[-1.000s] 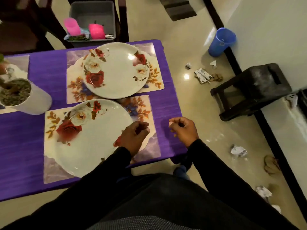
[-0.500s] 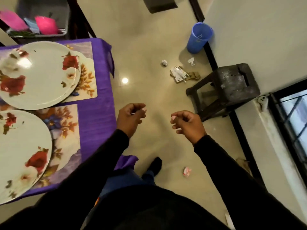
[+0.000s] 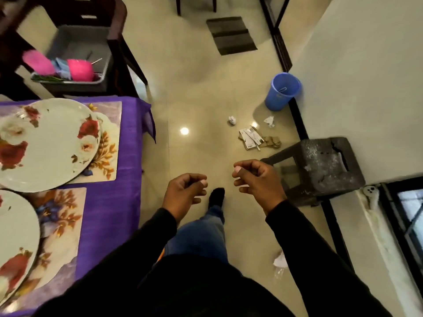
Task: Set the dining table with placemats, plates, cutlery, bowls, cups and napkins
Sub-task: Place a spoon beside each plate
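Two floral plates lie on floral placemats on the purple table (image 3: pixel 128 170) at the left: the far plate (image 3: pixel 45 145) on its placemat (image 3: pixel 109 161), the near plate (image 3: pixel 13 243) on another placemat (image 3: pixel 64 225). My left hand (image 3: pixel 183 193) and my right hand (image 3: pixel 256 181) hang over the floor to the right of the table, fingers loosely curled, holding nothing. Beyond the table, a grey bin (image 3: pixel 77 44) on a dark chair holds pink cups (image 3: pixel 81 69), folded cloths and some cutlery.
A dark stool (image 3: pixel 320 165) stands close to my right hand by the wall. A blue bucket (image 3: pixel 282 91), scraps of paper (image 3: pixel 250 138) and a dark mat (image 3: pixel 231 35) lie on the tiled floor. A window frame is at the lower right.
My left hand has left the near plate's rim. Both hands have moved off the table to hang over the floor, and the view has swung right, away from the table.
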`<action>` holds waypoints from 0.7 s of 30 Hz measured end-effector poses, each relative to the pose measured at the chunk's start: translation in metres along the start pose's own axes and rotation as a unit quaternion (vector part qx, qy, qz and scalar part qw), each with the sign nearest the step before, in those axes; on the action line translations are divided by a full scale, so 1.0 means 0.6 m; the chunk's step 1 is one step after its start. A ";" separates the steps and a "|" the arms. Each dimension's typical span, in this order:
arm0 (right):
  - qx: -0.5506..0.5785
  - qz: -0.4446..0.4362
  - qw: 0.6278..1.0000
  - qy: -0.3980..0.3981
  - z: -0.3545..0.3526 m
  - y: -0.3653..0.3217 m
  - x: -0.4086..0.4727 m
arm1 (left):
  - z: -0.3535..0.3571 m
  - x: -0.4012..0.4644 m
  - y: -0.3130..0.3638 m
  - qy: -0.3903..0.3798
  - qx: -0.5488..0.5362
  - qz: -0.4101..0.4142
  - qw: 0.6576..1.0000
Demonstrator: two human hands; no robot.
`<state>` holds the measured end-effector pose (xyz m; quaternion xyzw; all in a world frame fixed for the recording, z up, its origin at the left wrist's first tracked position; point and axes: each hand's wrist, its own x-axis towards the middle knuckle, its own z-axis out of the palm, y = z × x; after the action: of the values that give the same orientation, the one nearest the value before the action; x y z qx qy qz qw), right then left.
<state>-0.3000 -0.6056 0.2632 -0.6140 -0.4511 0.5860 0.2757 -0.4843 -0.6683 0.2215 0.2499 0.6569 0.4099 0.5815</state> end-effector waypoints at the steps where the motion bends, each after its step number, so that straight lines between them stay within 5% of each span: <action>1: -0.002 -0.007 1.000 -0.007 -0.004 -0.017 0.025 | 0.008 0.017 0.014 0.003 -0.005 -0.003 1.000; 21: -0.066 -0.002 0.979 -0.193 0.036 -0.335 0.596 | 0.072 0.518 0.395 0.070 -0.019 -0.013 0.997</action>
<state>-0.4009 -0.2072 0.2654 -0.5051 -0.5348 0.6619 0.1440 -0.5392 -0.2797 0.2450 0.2007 0.6910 0.4315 0.5441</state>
